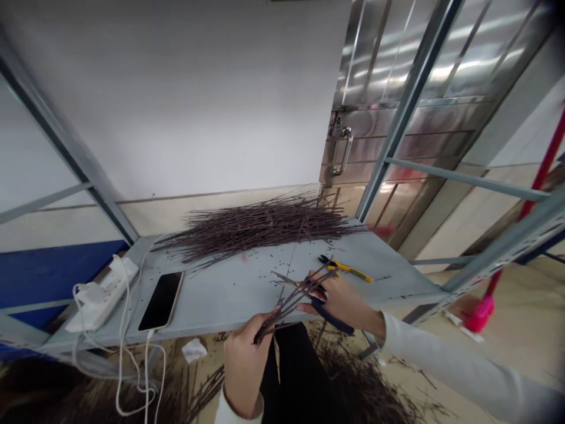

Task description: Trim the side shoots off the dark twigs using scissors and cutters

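Observation:
My left hand [246, 353] is closed around a small bunch of thin dark twigs [289, 303], which slants up to the right over the table's front edge. In my right hand [342, 300] is a pair of shears [332, 318] with dark handles and some red near the grip. Their blades point left and lie among the twigs, partly hidden by them and by my fingers. Just beyond my right hand, yellow-handled pliers [353, 271] lie on the tabletop. A large heap of similar twigs [265, 227] stretches along the back of the table.
The grey metal table [207, 294] has upright posts at its back corners. A phone [161, 300] and a white power strip [103, 294] with trailing cables are at left. Cut bits dot the tabletop. More twigs [366, 383] and a crumpled tissue [194, 350] lie on the floor.

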A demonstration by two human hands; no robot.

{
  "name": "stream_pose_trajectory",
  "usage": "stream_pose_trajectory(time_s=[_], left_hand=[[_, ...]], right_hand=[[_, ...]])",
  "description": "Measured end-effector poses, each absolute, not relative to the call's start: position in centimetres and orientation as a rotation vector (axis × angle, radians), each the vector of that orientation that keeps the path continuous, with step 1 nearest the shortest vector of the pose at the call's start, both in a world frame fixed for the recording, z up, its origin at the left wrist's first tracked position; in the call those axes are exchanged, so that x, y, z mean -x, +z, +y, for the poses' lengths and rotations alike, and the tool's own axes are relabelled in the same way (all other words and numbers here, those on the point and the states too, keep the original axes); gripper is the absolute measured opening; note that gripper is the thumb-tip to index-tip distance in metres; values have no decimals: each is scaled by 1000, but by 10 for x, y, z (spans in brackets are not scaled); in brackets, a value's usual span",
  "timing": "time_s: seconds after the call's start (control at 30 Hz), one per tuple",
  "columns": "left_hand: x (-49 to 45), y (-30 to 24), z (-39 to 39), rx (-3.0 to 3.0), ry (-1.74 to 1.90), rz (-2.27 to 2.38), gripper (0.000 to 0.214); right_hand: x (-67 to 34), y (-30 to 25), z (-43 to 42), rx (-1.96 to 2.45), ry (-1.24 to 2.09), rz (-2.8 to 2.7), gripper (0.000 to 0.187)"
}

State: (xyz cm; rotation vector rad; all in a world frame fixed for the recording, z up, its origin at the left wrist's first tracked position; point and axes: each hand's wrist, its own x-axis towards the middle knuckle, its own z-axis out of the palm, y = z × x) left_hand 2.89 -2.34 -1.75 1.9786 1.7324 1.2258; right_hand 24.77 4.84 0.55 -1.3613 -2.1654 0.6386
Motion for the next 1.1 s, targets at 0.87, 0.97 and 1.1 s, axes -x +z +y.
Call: stream_pose_trajectory(time_s=[0.87,0.97,1.1], left_hand=[[-26,-2,27,-1000,1036,1066,40],[-23,-6,30,-983,1039,1045,37],[-20,-6,33,-988,1085,1071,36]], right_hand=[[-246,-7,57,1166,1002,-2106,44],[-245,-11,59,1252,953,-2093,47],[-251,-19,57,1309,897,-2096,49]])
